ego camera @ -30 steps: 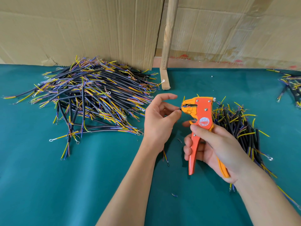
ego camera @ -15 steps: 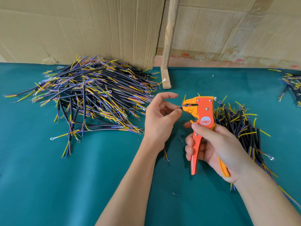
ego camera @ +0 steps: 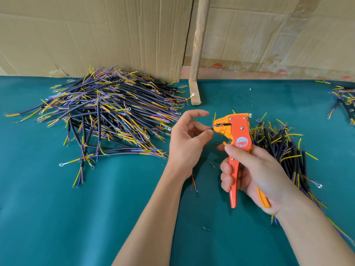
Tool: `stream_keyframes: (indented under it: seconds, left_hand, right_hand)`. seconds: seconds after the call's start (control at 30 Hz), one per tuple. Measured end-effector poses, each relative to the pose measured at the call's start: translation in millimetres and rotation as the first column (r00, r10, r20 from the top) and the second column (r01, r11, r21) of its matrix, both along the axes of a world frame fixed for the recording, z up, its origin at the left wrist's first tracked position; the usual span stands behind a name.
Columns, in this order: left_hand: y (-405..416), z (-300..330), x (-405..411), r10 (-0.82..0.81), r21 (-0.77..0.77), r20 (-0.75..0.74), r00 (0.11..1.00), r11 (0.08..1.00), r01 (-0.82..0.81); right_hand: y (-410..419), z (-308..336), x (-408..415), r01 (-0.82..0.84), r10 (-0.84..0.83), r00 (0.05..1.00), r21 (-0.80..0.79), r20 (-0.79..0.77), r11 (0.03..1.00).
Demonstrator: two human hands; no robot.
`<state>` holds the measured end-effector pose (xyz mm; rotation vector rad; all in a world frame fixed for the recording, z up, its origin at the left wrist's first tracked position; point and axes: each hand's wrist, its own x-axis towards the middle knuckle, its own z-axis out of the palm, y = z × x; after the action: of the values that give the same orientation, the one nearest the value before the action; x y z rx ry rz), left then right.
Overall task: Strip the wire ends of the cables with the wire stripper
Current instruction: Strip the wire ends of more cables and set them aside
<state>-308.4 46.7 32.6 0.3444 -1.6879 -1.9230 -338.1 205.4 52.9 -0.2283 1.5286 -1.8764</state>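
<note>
While the right hand (ego camera: 247,169) grips the handles of the orange wire stripper (ego camera: 237,139) above the near-middle of the green table (ego camera: 57,217), the left hand (ego camera: 187,143) pinches one cable's wire end (ego camera: 212,127) at the tool's mouth; the rest of that cable (ego camera: 194,184) hangs below the wrist. Handles are not fully squeezed: this strip looks underway. Insulation scraps (ego camera: 206,228) lie near. Just right, behind the tool, a cable heap (ego camera: 284,150). Toward the far-left edge, a larger pile (ego camera: 107,116). Which heap is finished, I cannot tell; much probably remains.
</note>
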Motion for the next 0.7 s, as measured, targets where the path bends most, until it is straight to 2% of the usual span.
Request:
stream_keyframes:
  seconds: [0.17, 0.33, 0.43, 0.6, 0.7]
  left_hand:
    - [3.3, -1.0, -1.1, -0.003, -0.032, 0.027, 1.0, 0.999, 0.003]
    - [3.1, -1.6, -1.0, 0.008, 0.018, 0.021, 1.0, 1.0, -0.008]
    - [4.0, -3.9, -4.4, 0.048, 0.022, 0.038, 0.998, 0.999, -0.048]
    - [5.3, -0.2, -4.9, 0.092, 0.098, 0.075, 0.993, 0.99, -0.099]
    - [9.0, 7.2, -2.4, 0.116, 0.074, 0.125, 0.985, 0.989, -0.125]
  right_hand:
    - [-4.1, -6.2, -0.7, 0.099, -0.1, 0.995, 0.009, 0.019, 0.995]
    - [-2.7, -4.4, -0.3, 0.054, -0.048, 0.996, -0.076, 0.073, 0.996]
    - [-3.1, -5.7, -1.2, 0.1, -0.085, 0.992, -0.182, 0.089, 0.978]
    - [-1.2, -7.2, -3.2, 0.1, -0.06, 0.98, -0.209, 0.19, 0.973]
    - [-0.2, -3.4, -2.1, 0.065, -0.015, 0.976, -0.226, 0.217, 0.972]
